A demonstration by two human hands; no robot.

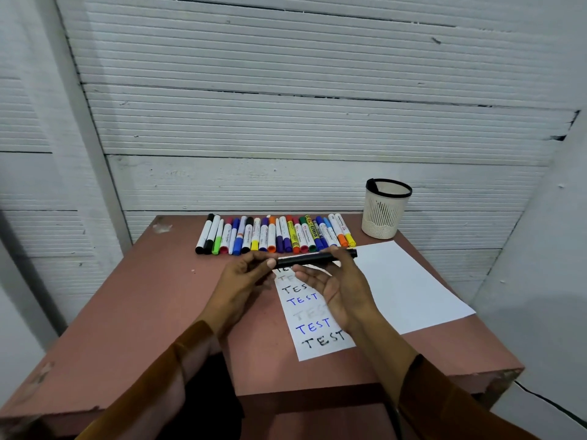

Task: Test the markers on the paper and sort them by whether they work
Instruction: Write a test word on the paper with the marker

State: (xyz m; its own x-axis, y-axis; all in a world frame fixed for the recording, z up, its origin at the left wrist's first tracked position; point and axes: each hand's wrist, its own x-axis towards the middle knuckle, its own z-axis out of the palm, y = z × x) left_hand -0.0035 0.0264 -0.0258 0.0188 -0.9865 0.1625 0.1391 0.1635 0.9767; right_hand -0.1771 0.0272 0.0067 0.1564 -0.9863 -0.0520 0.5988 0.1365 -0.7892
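A long black cylindrical marker point(313, 258) lies level, long axis left-right, its ends pinched between the left hand point(244, 274) fingers and right hand point(341, 287) fingers, above the white lettered paper sheet point(397, 281).

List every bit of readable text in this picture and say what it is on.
"TEST": handwritten repeatedly in black, blue and faint grey down the paper, upper lines partly hidden by the hands.
Labels on the row of markers: too small and blurred to read.
Black marker being held: no legible text.
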